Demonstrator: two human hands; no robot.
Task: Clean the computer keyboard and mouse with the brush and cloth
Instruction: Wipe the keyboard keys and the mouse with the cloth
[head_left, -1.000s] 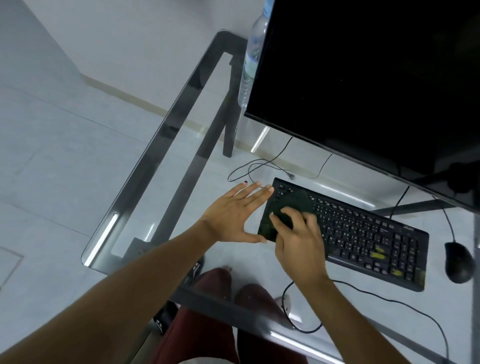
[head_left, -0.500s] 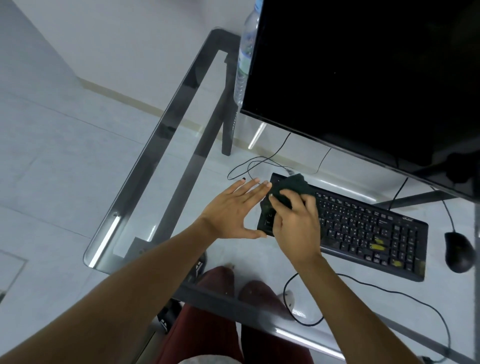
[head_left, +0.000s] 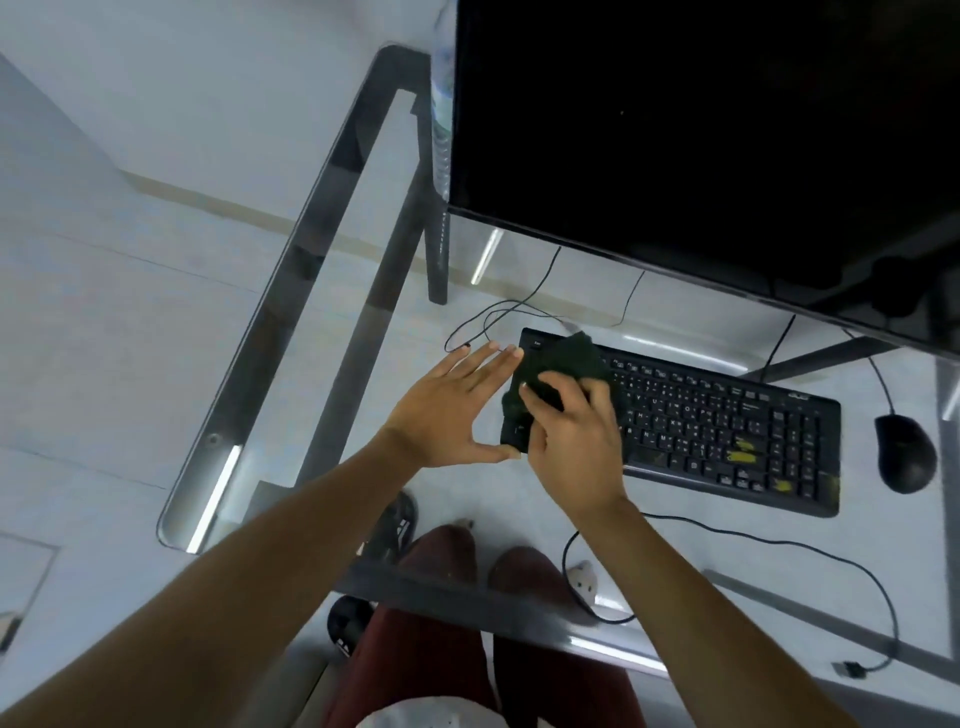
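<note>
Right hand (head_left: 574, 447) clenches dark cloth (head_left: 563, 358) on keyboard (head_left: 727, 421) left end; left hand (head_left: 447, 415) flat, bracing beside. Yellow smears rightward, mouse (head_left: 905, 452) remain uncleaned.

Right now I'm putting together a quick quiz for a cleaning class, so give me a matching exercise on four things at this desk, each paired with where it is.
Things:
1. cloth
2. mouse
3. left hand
4. water bottle

Places:
A. on the glass to the right of the keyboard
B. open, braced against the keyboard's left edge
C. behind the left edge of the monitor
D. under the right hand, on the keyboard's left end

Pairs: 1-D, 2-A, 3-B, 4-C
</note>
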